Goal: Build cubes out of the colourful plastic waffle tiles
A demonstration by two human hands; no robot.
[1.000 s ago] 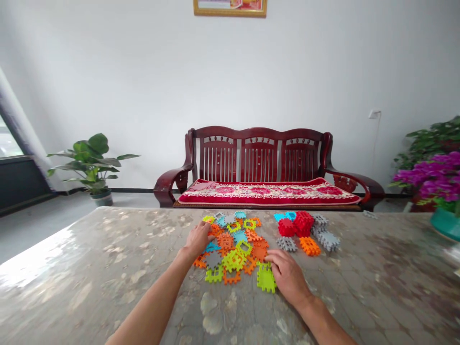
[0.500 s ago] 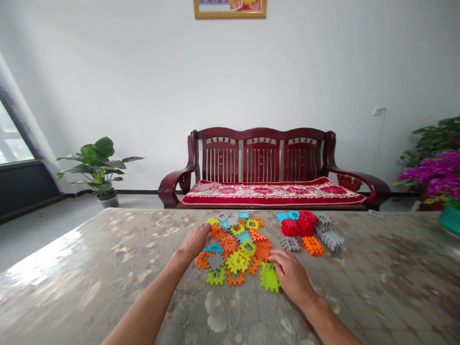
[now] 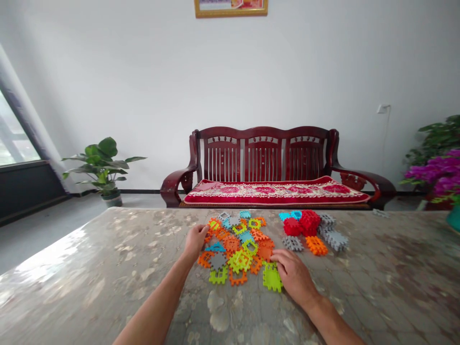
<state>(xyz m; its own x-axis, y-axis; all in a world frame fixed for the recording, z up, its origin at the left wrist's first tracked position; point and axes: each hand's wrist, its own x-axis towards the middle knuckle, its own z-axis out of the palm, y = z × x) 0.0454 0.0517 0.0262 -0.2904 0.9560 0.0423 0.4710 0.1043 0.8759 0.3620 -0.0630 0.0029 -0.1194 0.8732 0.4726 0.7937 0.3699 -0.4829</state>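
A loose pile of flat plastic interlocking tiles with toothed edges lies on the table, in orange, lime green, blue and grey. My left hand (image 3: 195, 242) is at the pile's left edge, fingers pinched together beside an orange and lime tile (image 3: 214, 224); what is between the fingertips is hidden. My right hand (image 3: 295, 277) is at the right side, its curled fingers on the edge of an orange tile (image 3: 265, 250). Just below those fingers lies a lime green tile (image 3: 272, 279). A grey tile (image 3: 217, 261) rests at the pile's front left.
To the right stand red joined tiles (image 3: 309, 222), with blue tiles (image 3: 290, 215), grey tiles (image 3: 335, 239) and an orange stack (image 3: 316, 245) around them. The patterned table (image 3: 143, 287) reaches to a wooden bench (image 3: 264, 158). Purple flowers (image 3: 436, 175) stand at far right.
My left hand has drawn back slightly from the tiles, uncovering the orange and lime tile at the upper left. My right hand stays by the orange tile. The view has shifted a little.
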